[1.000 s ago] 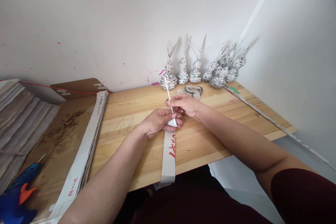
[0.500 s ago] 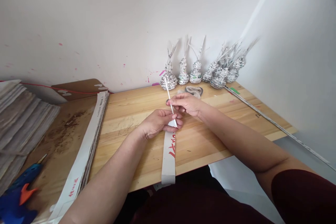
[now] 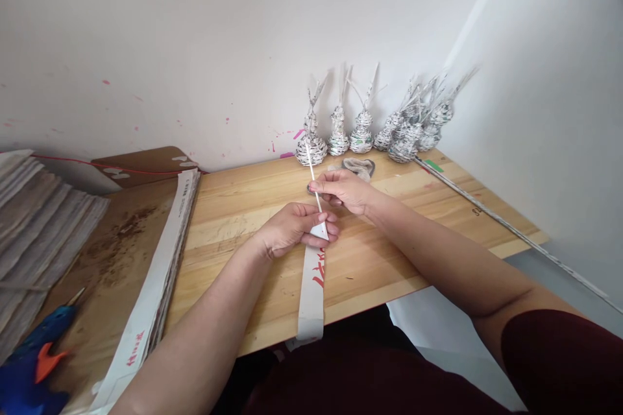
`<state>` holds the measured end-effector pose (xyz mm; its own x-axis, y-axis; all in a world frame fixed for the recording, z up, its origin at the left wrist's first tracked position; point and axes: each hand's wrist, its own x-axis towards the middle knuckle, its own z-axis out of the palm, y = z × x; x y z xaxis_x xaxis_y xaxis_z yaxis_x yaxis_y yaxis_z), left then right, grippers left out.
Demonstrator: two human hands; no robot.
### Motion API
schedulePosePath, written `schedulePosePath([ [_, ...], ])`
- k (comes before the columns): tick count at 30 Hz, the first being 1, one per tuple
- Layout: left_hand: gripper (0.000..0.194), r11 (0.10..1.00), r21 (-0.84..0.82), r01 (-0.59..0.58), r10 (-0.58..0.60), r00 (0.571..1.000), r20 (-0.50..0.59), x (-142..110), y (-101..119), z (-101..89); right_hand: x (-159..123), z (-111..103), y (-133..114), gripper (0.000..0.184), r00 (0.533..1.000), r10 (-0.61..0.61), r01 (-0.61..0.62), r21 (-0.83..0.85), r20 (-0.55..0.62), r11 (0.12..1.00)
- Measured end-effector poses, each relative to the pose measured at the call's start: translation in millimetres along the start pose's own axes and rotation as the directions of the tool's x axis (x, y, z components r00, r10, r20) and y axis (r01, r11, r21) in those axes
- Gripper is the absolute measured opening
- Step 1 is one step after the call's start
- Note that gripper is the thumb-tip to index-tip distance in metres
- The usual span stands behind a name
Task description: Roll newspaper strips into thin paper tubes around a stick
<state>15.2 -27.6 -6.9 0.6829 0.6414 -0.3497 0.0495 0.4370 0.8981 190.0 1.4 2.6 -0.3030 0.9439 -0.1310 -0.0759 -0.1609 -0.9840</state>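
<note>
A long white paper strip [image 3: 311, 301] with red writing runs up from the table's front edge into my hands. Its upper part is rolled into a thin tube [image 3: 310, 162] that points toward the wall. My left hand [image 3: 299, 227] is closed on the strip where flat paper turns into tube, thumb on top. Higher up, my right hand [image 3: 343, 189] pinches the tube between thumb and fingers. A small dark thing [image 3: 310, 189] shows by the right fingertips; I cannot make out what it is.
Several gourd-shaped figures woven from paper tubes [image 3: 311, 149] stand along the wall. A crumpled cloth [image 3: 359, 168] lies before them. Long paper rods [image 3: 487, 211] stick out past the table's right edge. At left are paper stacks [image 3: 58, 207], paper strips [image 3: 146, 311] and a blue glue gun [image 3: 39, 350].
The strip has slid slightly up into my left hand, with less red writing showing below it. Both hands keep nearly the same place and grip. The view has shifted a little.
</note>
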Motion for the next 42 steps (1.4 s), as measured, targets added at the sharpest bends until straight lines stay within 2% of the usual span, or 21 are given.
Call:
schedulePosePath([
  [5,0.037,1.000,-0.021,0.006,-0.006,1.000,0.004,-1,2,0.3,4,-7,5,0.035,0.983,0.029,-0.040,0.057,0.181,0.998],
  [14,0.037,1.000,-0.002,-0.005,0.005,1.000,0.014,1,-2,0.2,2,-2,-1,0.033,0.998,0.031,-0.037,0.108,0.050,0.993],
  [16,0.037,1.000,-0.007,-0.012,0.012,1.000,0.007,0,-1,-0.3,2,-4,-1,0.032,0.997,0.020,-0.028,0.103,0.072,0.994],
  [20,0.036,0.999,-0.030,-0.025,0.025,1.000,0.006,-1,2,0.0,3,-9,1,0.033,0.982,0.020,-0.036,0.083,0.187,0.996],
  [27,0.036,1.000,-0.009,-0.003,0.003,1.000,0.029,-2,2,1.2,1,-6,-2,0.033,0.996,0.019,-0.029,0.108,0.089,0.994],
  [32,0.036,1.000,-0.002,-0.002,0.002,1.000,0.031,-2,2,0.9,3,-11,0,0.031,0.977,0.043,-0.063,0.088,0.209,0.994],
  [34,0.036,1.000,0.003,0.005,-0.005,1.000,0.027,-2,3,1.8,3,-11,1,0.030,0.979,0.036,-0.056,0.091,0.203,0.994],
  [39,0.036,1.000,0.021,0.000,-0.001,1.000,0.018,-2,3,2.1,1,-9,-1,0.031,0.995,0.020,-0.024,0.044,0.099,0.999],
  [42,0.037,1.000,0.008,-0.022,0.022,0.999,0.043,-3,3,0.5,-1,-12,-3,0.035,0.981,0.032,-0.038,0.027,0.191,0.999],
])
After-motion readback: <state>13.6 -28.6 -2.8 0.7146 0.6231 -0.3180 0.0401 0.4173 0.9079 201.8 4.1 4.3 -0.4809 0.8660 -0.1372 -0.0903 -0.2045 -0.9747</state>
